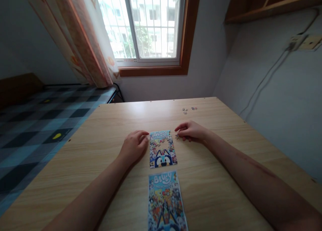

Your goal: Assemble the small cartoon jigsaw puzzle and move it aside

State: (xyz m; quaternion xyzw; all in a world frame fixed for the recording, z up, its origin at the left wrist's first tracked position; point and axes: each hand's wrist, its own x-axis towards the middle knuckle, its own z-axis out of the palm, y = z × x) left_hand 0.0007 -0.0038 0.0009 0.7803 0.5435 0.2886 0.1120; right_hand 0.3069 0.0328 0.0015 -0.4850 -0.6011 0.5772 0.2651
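A jigsaw puzzle (153,153) lies flat on the table, mostly assembled, with a bare table-coloured gap in its middle. A blue cartoon dog face fills its lower part. My left hand (136,144) rests on the table at the puzzle's left side, fingers loosely stretched, the fingertips by its upper left corner. Right of the puzzle, my right hand (190,130) has its fingers curled in at small puzzle pieces (177,136); the fingertips partly hide them. Nearest me lies a printed picture sheet (164,194) with the same design, cut off by the lower frame edge.
Farther back on the wooden table (120,118) lie several loose puzzle pieces (184,110) and another small cluster of pieces (194,108). A bed with a checked cover (75,106) stands to the left. A cable (264,78) hangs along the right wall.
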